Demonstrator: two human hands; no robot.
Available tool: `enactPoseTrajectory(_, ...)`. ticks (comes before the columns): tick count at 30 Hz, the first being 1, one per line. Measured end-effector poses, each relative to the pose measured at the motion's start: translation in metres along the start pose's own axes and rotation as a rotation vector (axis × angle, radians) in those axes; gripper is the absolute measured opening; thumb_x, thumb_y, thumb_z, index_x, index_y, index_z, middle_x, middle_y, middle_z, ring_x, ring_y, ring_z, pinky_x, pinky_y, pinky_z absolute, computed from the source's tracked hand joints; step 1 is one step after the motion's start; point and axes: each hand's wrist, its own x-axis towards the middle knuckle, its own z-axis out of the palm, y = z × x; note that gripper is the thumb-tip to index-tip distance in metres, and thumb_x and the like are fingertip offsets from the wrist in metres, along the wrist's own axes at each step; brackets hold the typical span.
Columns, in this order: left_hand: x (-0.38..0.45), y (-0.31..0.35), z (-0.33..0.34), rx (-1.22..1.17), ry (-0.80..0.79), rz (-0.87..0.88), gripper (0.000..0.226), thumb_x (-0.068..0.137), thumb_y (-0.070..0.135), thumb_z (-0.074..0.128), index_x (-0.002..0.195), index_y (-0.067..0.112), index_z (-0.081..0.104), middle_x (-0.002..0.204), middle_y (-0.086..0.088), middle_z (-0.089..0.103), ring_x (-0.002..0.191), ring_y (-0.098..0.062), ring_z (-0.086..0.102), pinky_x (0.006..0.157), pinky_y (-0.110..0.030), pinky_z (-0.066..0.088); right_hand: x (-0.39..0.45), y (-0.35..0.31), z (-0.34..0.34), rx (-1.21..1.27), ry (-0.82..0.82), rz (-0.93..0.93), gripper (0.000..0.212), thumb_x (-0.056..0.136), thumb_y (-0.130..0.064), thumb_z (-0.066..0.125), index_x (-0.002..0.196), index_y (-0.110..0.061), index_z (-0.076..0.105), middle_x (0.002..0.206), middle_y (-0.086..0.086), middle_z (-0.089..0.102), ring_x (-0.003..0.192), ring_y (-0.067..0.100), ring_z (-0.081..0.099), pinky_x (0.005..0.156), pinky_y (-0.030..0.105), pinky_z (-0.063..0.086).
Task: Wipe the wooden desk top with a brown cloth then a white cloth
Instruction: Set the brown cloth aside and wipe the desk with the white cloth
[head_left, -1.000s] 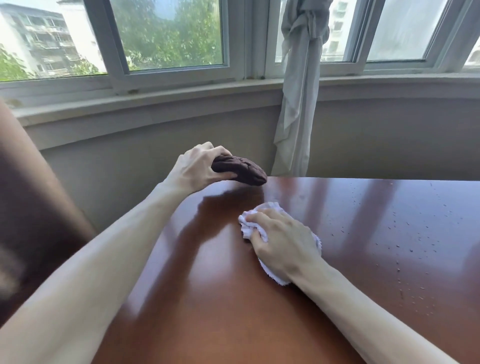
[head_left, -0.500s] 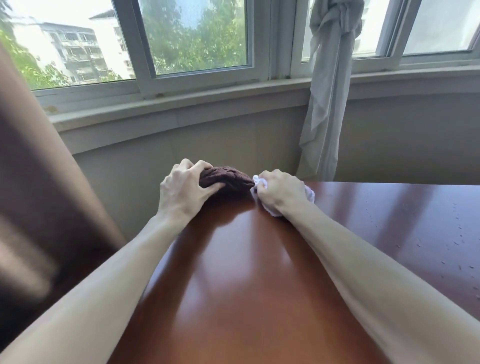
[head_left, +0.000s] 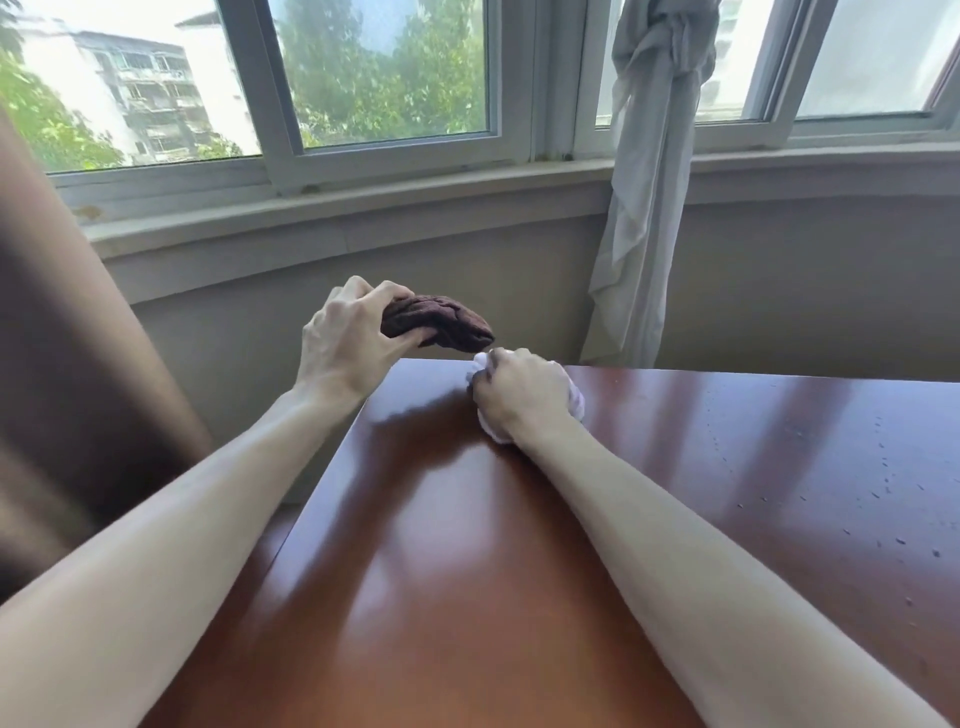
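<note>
Sunlit windows and a knotted grey curtain stand behind the wooden desk top, which fills the lower frame with a glossy red-brown sheen. At the desk's far edge, my right hand presses down on the white cloth, my fingers curled over it so that only its rim shows beyond my knuckles and under my wrist. The cloth lies flat against the wood, right at the far left corner of the desk. Just beyond that corner and slightly above the surface, my left hand grips the brown cloth, thumb beneath and fingers wrapped over its near end; the bunched cloth juts out toward my right hand, its tip almost over the white cloth and clear of the wood. To the right of my right hand, small specks dot the desk. A brown drape hangs left of the desk.
</note>
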Motion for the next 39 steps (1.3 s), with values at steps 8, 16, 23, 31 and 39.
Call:
enactPoseTrajectory(8, 0.009, -0.001, -0.006, -0.007, -0.046, 0.038, 0.044, 0.081, 0.063, 0.072, 0.117, 0.039, 0.066, 0.102, 0.004, 0.055, 0.104, -0.022, 0.056, 0.08, -0.036, 0.042, -0.05, -0.07, -0.008, 0.232, -0.269, -0.501, 0.037, 0.094, -0.046, 0.04, 0.121, -0.041, 0.064, 0.13, -0.001, 0.06, 0.11, 0.027, 0.063, 0.084, 0.04, 0.049)
enactPoseTrajectory(16, 0.001, -0.003, 0.013, -0.035, -0.078, 0.052, 0.041, 0.08, 0.063, 0.072, 0.115, 0.042, 0.067, 0.1, 0.006, 0.055, 0.104, -0.016, 0.054, 0.078, -0.033, 0.039, 0.0, 0.081, -0.038, 0.04, -0.105, 0.027, 0.038, 0.098, -0.033, 0.039, 0.126, -0.026, 0.063, 0.129, 0.008, 0.063, 0.115, 0.035, 0.059, 0.084, 0.041, 0.042)
enactPoseTrajectory(23, 0.0, -0.004, 0.043, -0.056, -0.167, 0.139, 0.044, 0.081, 0.066, 0.068, 0.116, 0.04, 0.066, 0.1, 0.007, 0.054, 0.105, -0.019, 0.054, 0.082, -0.037, 0.044, -0.057, 0.11, -0.051, 0.051, -0.008, 0.0, 0.039, 0.099, -0.032, 0.033, 0.12, -0.031, 0.066, 0.134, -0.014, 0.058, 0.133, 0.016, 0.047, 0.082, 0.028, 0.031)
enactPoseTrajectory(31, 0.002, -0.032, 0.047, -0.231, -0.24, 0.259, 0.053, 0.076, 0.077, 0.062, 0.118, 0.045, 0.066, 0.102, 0.015, 0.058, 0.101, -0.011, 0.058, 0.092, -0.04, 0.051, -0.042, 0.108, -0.05, 0.152, -0.094, -0.003, 0.038, 0.095, -0.037, 0.035, 0.121, -0.044, 0.063, 0.142, -0.022, 0.052, 0.124, 0.02, 0.056, 0.085, 0.036, 0.039)
enactPoseTrajectory(39, -0.008, -0.038, 0.041, 0.132, -0.385, 0.362, 0.07, 0.084, 0.073, 0.056, 0.146, 0.043, 0.041, 0.126, 0.009, 0.054, 0.115, -0.02, 0.048, 0.096, -0.04, 0.046, -0.015, 0.09, -0.043, 0.094, -0.078, 0.066, 0.043, 0.088, -0.04, 0.028, 0.106, -0.026, 0.064, 0.119, 0.004, 0.065, 0.109, 0.035, 0.061, 0.082, 0.041, 0.041)
